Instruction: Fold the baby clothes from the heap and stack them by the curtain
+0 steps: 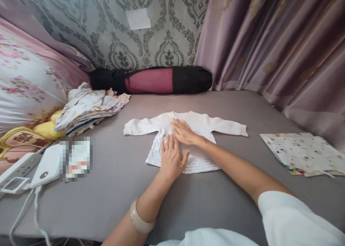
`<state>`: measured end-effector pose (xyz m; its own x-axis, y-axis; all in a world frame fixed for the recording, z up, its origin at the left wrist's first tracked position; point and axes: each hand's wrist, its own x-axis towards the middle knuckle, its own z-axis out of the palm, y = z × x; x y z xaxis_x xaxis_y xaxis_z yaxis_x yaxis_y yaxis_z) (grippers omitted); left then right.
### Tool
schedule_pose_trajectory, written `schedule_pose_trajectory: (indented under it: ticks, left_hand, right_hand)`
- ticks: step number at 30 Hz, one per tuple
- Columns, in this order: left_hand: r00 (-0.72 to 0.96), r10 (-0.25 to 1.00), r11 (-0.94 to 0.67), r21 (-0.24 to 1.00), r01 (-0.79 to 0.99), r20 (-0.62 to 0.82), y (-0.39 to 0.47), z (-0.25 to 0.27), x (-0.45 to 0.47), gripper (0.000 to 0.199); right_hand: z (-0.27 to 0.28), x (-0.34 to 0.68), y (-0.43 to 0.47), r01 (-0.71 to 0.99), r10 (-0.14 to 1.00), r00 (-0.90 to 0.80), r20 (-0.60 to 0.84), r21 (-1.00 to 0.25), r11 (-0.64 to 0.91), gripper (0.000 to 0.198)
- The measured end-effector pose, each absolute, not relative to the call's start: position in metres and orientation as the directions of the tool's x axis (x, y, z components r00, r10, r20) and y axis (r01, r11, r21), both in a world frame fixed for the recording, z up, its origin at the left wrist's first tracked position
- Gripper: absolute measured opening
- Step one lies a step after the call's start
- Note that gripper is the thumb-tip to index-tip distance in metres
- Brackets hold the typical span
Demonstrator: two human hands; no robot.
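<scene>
A small white long-sleeved shirt (185, 163) lies spread on the grey bed sheet (113, 195), its sleeves stretched out to both sides and lines of print along its lower part. My left hand (171, 156) rests flat on the lower left of the shirt front, fingers extended. Just beyond it, my right hand (184, 132) lies flat near the neckline, its fingers pointing left. Both palms press on the fabric without gripping it. Part of the printed design on the chest is hidden under my hands.
Folded clothes (88, 105) are piled at left beside a floral pillow (24, 80). Nearer are a power strip (24, 167) and a white charger (50, 165) with cables. A patterned folded cloth (304, 152) lies right. A long black-and-maroon bag (151, 80) lines the wall.
</scene>
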<state>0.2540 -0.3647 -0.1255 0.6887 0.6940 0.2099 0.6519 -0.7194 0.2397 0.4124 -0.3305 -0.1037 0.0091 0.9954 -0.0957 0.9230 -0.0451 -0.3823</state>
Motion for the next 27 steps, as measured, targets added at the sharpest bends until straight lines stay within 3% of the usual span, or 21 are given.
schedule_pose_trajectory:
  ticks: [3,6,12,20,23,27]
  left_hand:
    - [0.648,0.743,-0.669,0.216,0.711,0.168,-0.355,-0.134,0.249,0.087]
    - [0.623,0.778,-0.626,0.201,0.753,0.088,-0.355,-0.139,0.251,0.091]
    - [0.592,0.806,-0.585,0.16,0.795,0.002,-0.36,-0.134,0.256,0.092]
    - [0.578,0.814,-0.579,0.165,0.798,0.061,-0.361,-0.135,0.252,0.094]
    - [0.583,0.803,-0.596,0.184,0.782,0.127,-0.352,-0.125,0.249,0.084]
    - [0.506,0.839,-0.544,0.315,0.778,0.201,-0.327,-0.111,0.245,0.052]
  right_hand:
    - [-0.106,0.389,-0.338,0.897,0.979,-0.169,-0.114,-0.43,0.105,0.063]
    - [-0.11,0.385,-0.33,0.918,0.976,-0.178,-0.128,-0.378,0.118,0.063]
    - [-0.12,0.393,-0.287,0.955,0.99,-0.064,-0.129,-0.295,0.024,0.065]
    - [-0.132,0.395,-0.235,0.961,0.988,0.156,-0.012,-0.229,-0.155,0.063]
    - [-0.133,0.396,-0.229,0.953,0.979,0.197,0.051,-0.246,-0.179,0.061]
    - [-0.123,0.403,-0.229,0.907,0.984,0.178,-0.015,-0.385,-0.17,0.061]
